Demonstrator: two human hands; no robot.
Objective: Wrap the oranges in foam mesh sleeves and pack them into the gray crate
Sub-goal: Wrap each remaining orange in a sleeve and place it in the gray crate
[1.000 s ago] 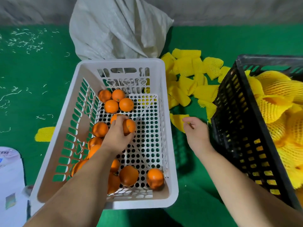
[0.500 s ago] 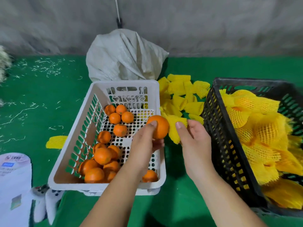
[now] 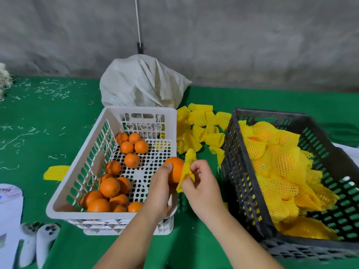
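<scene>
Left hand [image 3: 158, 193] grips an orange [image 3: 174, 170] above the white basket's [image 3: 68, 191] right rim. Right hand [image 3: 200, 186] pinches a yellow sleeve [image 3: 187, 167] touching the orange.

No text can be read. A white packet [image 3: 9, 210] at eight o'clock, lying at the left edge of the view, bears a blurred dark line of print and a small blue mark, both too smeared to make out.
</scene>
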